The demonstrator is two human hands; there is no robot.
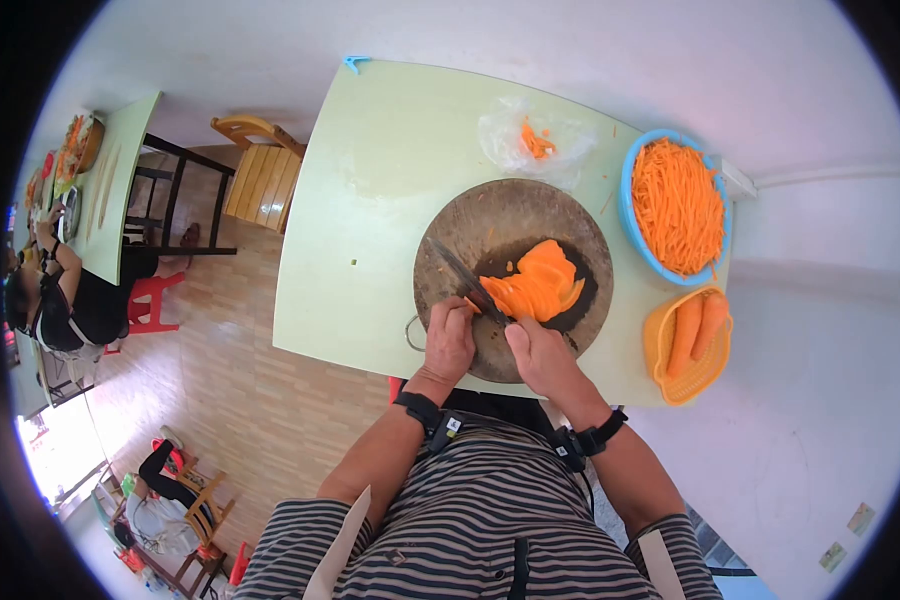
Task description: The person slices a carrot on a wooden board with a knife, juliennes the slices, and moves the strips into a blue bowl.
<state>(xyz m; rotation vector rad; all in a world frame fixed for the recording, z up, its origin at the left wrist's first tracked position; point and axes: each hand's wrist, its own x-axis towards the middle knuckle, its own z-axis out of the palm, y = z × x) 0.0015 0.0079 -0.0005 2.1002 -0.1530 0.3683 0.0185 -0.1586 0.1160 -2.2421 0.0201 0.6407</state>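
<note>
A round wooden chopping board (450,220) lies on the pale green table. My right hand (542,355) is closed round the handle of a kitchen knife (459,271), whose dark blade points to the far left across the board. Thin carrot slices (538,285) lie fanned out and overlapping on the right side of the blade. On the blade's left, my left hand (451,338) has its fingers bent together on a small end of carrot (472,306), mostly hidden by the fingertips.
A blue basin (628,200) of shredded carrot stands right of the board, and a yellow basket (660,372) with two whole carrots is nearer me. Behind the board is a plastic bag (505,140) with carrot scraps. Left are a wooden chair (260,185) and other people.
</note>
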